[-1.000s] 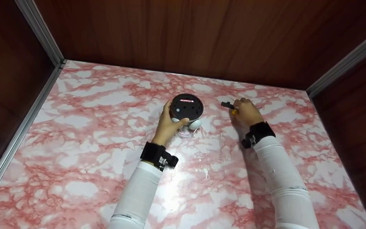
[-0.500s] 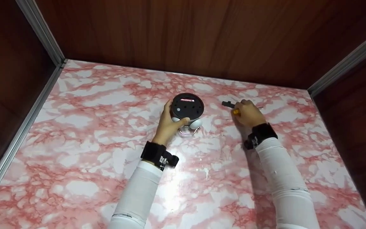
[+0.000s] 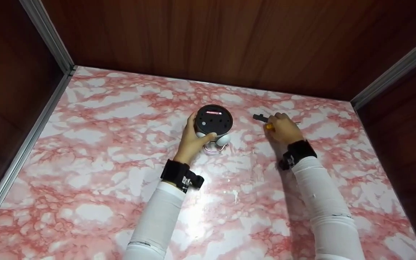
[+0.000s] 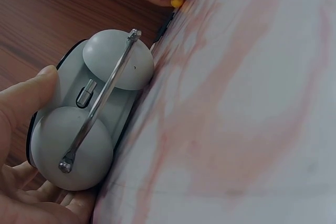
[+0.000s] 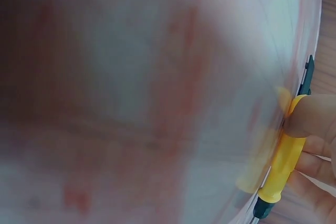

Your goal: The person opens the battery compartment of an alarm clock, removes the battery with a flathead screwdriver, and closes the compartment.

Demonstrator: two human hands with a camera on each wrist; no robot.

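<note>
On the red-and-white marbled tabletop (image 3: pixel 96 162), my left fingers (image 3: pixel 190 122) clasp a round, black-backed, white twin-bell alarm clock (image 3: pixel 213 126); to its right, my right fingers (image 3: pixel 280 121) grasp a yellow-handled screwdriver (image 5: pixel 281 166) beside a slim black piece (image 3: pixel 260 118).

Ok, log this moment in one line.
left hand: holds alarm clock, back showing | right hand: holds screwdriver | black piece: beside right hand

I can read no words, numbers or brands. The red strip (image 3: pixel 213 113) on the back of my twin-bell alarm clock (image 3: pixel 215 125) and the pale marks (image 3: pixel 185 182) by my left wrist's black strap (image 3: pixel 174 172) are too small to read.
</note>
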